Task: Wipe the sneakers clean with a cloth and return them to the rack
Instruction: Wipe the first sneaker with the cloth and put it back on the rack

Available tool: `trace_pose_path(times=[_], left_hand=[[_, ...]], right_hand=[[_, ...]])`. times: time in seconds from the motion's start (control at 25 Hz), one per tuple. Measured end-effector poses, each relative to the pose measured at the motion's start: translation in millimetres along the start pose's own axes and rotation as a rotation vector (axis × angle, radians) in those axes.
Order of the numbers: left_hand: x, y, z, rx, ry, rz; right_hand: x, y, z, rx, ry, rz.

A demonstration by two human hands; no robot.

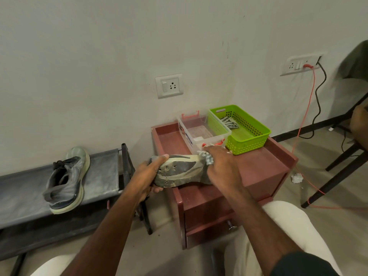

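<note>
One grey sneaker [179,171] is held sideways over the red-brown cabinet [264,166], its dirty sole facing me. My left hand [148,173] grips its heel end, thumb on the sole's upper edge. My right hand [221,166] holds a grey-white cloth [208,158] pressed against the toe end of the sole. The cloth is mostly hidden under my fingers. The other grey sneaker [66,180], with a pale green sole, lies on the grey fabric shoe rack [103,166] at the left.
On the cabinet stand a clear plastic box [199,132] with red clips and a green basket [249,136] holding a folded cloth. Wall sockets, red and black cables, a crumpled paper ball [296,177] and black chair legs lie to the right.
</note>
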State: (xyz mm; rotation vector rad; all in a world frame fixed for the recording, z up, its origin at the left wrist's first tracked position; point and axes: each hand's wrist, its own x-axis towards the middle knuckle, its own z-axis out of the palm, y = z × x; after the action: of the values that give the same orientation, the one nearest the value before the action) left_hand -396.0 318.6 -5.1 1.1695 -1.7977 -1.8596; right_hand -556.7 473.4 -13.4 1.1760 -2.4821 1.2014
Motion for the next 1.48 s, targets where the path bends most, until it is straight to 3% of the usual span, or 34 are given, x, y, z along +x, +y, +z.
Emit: trace_pose_path(times=[0.08, 0.2, 0.28, 0.4, 0.48, 0.64, 0.88, 1.04, 1.16, 1.48], left_hand=[[2.9, -0.9, 0.0, 0.011, 0.029, 0.043], [6.3, -4.1, -3.5, 0.029, 0.037, 0.002], [3.9, -5.6, -5.9, 0.045, 0.007, -0.032], [-3.9, -5.8, -8.3, 0.018, -0.053, -0.064], [-6.8, -5.6, -8.4, -0.007, -0.065, -0.074], [-10.1, -3.2, -4.1, 0.047, -0.074, -0.077], [-24.7, -1.4, 0.2, 0.018, -0.117, -0.188], [-39.0, 3.2, -3.7, -0.015, 0.0, -0.098], [-51.7, 19.1, -15.6, 0.01, 0.131, 0.058], [-71.6, 35.5, -25.2, 0.532, 0.638, 0.398]], right_hand=[[-8.2, -21.3, 2.3, 0.086, -0.147, -0.068], [-20.1, -41.2, 3.4, 0.434, -0.377, 0.015], [-9.8, -33.9, -1.6, 0.675, -0.22, 0.142], [8.2, 3.4, -16.9, 0.652, 0.132, 0.389], [6.6, 17.6, -22.3, 0.578, 0.121, 0.437], [-12.6, 4.0, -19.0, 0.375, 0.022, 0.275], [-12.9, 3.9, -9.6, 0.639, 0.103, 0.377], [-8.6, 4.5, -0.8, 0.681, 0.188, 0.403], [-6.8, -3.0, 4.0, 0.613, 0.154, 0.346], [-9.2, -23.7, 12.7, 0.707, 0.062, 0.291]])
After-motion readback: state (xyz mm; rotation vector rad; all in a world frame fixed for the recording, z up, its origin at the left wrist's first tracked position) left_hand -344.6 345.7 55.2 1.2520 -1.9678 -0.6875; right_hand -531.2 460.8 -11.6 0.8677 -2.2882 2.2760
